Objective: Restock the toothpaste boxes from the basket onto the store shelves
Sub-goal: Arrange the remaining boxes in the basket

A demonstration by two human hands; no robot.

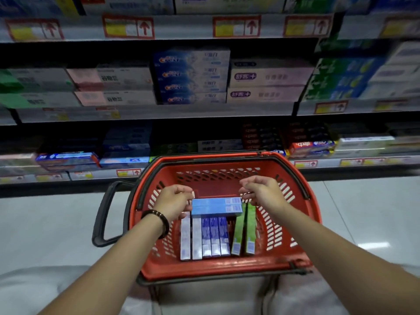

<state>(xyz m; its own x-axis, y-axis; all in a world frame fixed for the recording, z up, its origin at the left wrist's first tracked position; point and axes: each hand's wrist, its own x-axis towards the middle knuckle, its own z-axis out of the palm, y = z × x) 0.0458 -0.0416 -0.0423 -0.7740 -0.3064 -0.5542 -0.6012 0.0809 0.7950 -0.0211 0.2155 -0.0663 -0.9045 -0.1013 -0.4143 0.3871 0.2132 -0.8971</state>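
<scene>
A red shopping basket (302, 226) stands on the floor in front of me, below the store shelves (159, 112). Several toothpaste boxes stand on end inside it: white and blue ones (205, 237) and two green ones (244, 228). Two light blue toothpaste boxes (216, 206) lie crosswise above them. My left hand (173, 201), with a dark bracelet on the wrist, has curled fingers and thumb at the left end of these boxes. At their right end, my right hand (261, 192) curls its fingers onto the top corner.
The shelves hold rows of stacked toothpaste boxes, with blue ones (191, 77) in the middle and purple-labelled white ones (266, 85) to their right. The basket's black handle (102, 214) sticks out to the left. Pale tiled floor (363, 212) lies on both sides.
</scene>
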